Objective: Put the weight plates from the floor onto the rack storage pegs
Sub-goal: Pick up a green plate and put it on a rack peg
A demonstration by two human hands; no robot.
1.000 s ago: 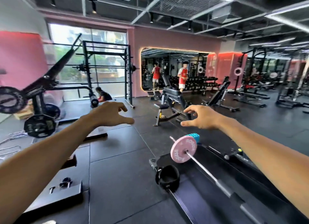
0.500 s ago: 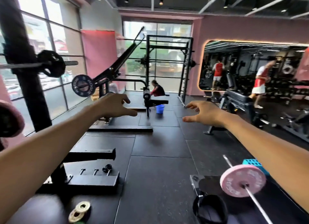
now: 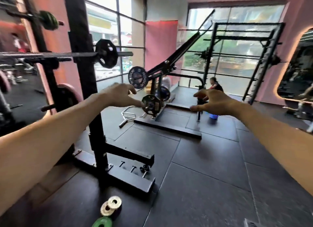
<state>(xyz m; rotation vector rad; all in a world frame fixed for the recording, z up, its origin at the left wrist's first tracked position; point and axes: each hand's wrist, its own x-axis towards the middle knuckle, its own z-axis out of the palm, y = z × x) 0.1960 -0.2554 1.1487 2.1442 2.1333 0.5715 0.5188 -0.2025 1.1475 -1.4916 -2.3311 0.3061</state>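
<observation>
Small weight plates lie on the dark floor near the bottom: two pale ones (image 3: 111, 207) stacked askew and a green one (image 3: 102, 222) at the frame's edge. The black rack upright (image 3: 84, 77) rises just left of them. A pink-rimmed plate (image 3: 66, 95) hangs on one of its pegs, and a black plate (image 3: 106, 53) sits on the bar higher up. My left hand (image 3: 118, 94) and my right hand (image 3: 212, 101) are stretched out at chest height, fingers loosely spread, holding nothing.
The rack's base feet (image 3: 132, 181) with bolts jut across the floor. Ahead stands a lever machine (image 3: 162, 84) loaded with plates, with a curl bar (image 3: 130, 113) lying beside it. A person (image 3: 215, 86) sits near a tall black cage (image 3: 245, 61) by the windows.
My view has swung left and down. The pink barbell plate has left the frame, the rack upright and floor plates have come closer. Both hands stay outstretched and empty.
</observation>
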